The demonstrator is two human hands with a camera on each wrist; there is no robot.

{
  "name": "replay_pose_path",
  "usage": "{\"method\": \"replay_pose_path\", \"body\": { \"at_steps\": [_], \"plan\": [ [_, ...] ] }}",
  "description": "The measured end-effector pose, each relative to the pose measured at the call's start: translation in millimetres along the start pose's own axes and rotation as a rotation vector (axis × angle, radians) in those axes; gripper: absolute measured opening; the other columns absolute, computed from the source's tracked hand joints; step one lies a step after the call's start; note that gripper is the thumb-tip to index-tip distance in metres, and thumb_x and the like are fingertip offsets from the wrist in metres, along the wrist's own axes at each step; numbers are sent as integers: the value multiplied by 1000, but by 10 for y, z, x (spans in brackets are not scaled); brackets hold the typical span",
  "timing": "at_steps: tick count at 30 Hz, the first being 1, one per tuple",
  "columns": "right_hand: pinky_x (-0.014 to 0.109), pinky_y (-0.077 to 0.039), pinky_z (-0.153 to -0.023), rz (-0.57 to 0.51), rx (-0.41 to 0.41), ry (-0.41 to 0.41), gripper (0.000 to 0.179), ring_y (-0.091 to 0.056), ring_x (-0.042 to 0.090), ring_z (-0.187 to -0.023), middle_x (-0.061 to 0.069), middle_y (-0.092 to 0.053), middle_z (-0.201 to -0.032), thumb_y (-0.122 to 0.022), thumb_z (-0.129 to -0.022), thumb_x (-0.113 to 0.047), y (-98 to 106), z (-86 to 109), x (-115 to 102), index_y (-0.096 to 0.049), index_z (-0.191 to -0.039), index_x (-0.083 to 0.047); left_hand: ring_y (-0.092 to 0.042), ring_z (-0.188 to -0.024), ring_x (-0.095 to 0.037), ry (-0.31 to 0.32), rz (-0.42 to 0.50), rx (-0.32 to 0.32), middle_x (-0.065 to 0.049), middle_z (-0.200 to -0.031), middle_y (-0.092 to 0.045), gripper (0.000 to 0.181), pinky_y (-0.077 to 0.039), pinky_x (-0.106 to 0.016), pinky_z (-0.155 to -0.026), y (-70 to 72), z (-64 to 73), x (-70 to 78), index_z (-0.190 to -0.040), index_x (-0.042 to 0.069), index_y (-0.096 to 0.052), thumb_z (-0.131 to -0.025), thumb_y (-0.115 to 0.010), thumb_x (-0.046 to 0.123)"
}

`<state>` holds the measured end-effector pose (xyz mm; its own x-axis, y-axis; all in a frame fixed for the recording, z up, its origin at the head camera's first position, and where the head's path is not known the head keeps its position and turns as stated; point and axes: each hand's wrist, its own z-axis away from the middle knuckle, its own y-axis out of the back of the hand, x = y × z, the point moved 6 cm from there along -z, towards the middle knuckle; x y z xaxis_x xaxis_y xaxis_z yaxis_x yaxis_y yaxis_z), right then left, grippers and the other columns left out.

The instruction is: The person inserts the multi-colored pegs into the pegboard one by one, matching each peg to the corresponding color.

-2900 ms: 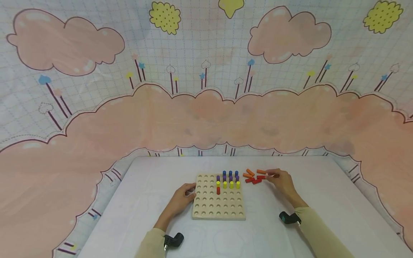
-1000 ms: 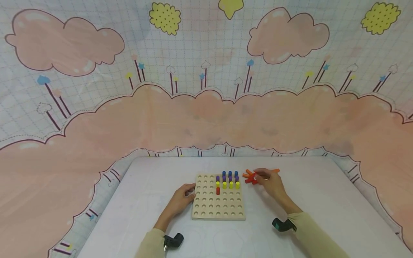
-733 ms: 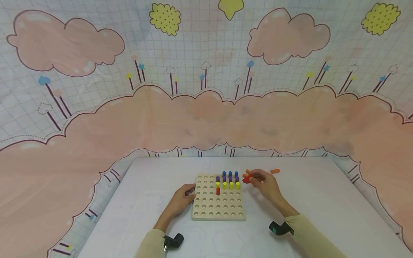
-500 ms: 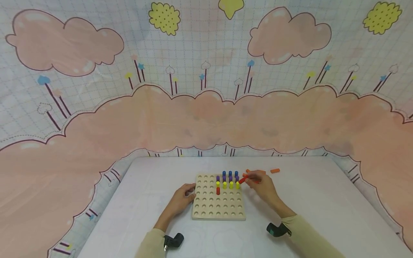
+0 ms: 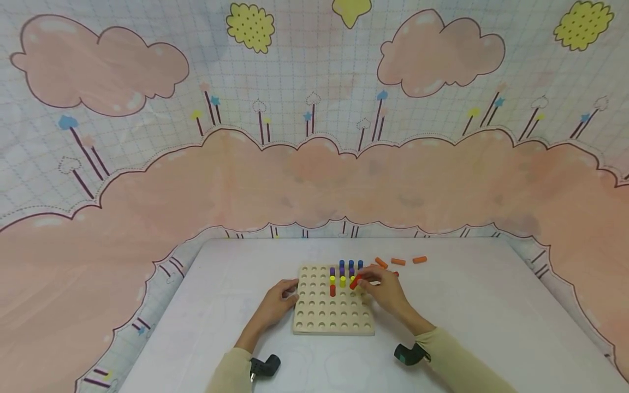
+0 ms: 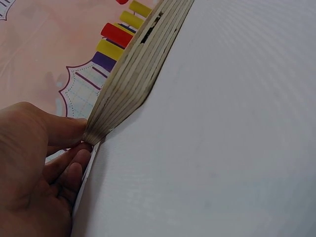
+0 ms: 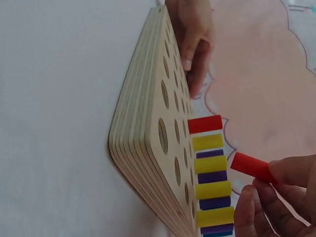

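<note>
A light wooden pegboard [image 5: 316, 319] with rows of round holes lies on the white table. Blue pegs [image 5: 351, 263], purple pegs [image 5: 332, 271] and yellow pegs [image 5: 342, 282] stand in its far right part, and one red peg [image 5: 332, 291] stands before the yellow row. My right hand [image 5: 388, 292] pinches another red peg [image 7: 251, 166] between thumb and fingers, tilted above the board near the yellow pegs. At the board's left edge my left hand [image 5: 277, 300] grips the side, thumb [image 6: 69, 129] at the upper edge and fingers curled below.
Several orange pegs [image 5: 398, 262] lie loose on the table [image 5: 457, 284] beyond the board's right side. Another loose red peg [image 5: 396, 273] is mostly hidden behind my right hand. A patterned cloth backdrop [image 5: 314, 185] rises behind the table.
My right hand has picked a red peg from the loose pile and carried it left over the board. Two orange pegs now lie farther apart. My left hand has stayed put.
</note>
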<state>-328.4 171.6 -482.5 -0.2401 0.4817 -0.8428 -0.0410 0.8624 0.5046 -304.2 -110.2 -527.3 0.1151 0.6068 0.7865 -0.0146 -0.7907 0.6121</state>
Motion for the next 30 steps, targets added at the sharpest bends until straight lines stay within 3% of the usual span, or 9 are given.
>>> {"method": "replay_pose_path", "body": {
  "at_steps": [9,22,30],
  "plan": [
    [28,-54,-78,20,-17,-69,14,-62,15,-90,-2,-71,-96,-72,-88,-11,-173,35,-27,-72,-101,-14,-58,-116,-26,-18,0,-1,-11,-129,-62,43,-48,-47,-101,-1,-10,-19,-137,4,-56,-95,-61,11],
    [26,-55,-77,19,-32,-6,14,-63,13,-84,-1,-71,-92,-74,-86,-7,-337,40,-50,-74,-99,-11,-58,-115,-25,-28,3,-9,-10,-129,-62,43,-48,-46,-99,12,1,-28,-137,5,-55,-96,-61,11],
    [30,-55,-78,102,-44,12,14,-62,12,-83,-1,-72,-90,-73,-84,-7,-411,21,-23,-74,-98,-12,-58,-116,-25,-22,7,-11,-9,-130,-62,43,-47,-46,-100,1,-1,-33,-138,5,-55,-95,-62,12]
  ]
}}
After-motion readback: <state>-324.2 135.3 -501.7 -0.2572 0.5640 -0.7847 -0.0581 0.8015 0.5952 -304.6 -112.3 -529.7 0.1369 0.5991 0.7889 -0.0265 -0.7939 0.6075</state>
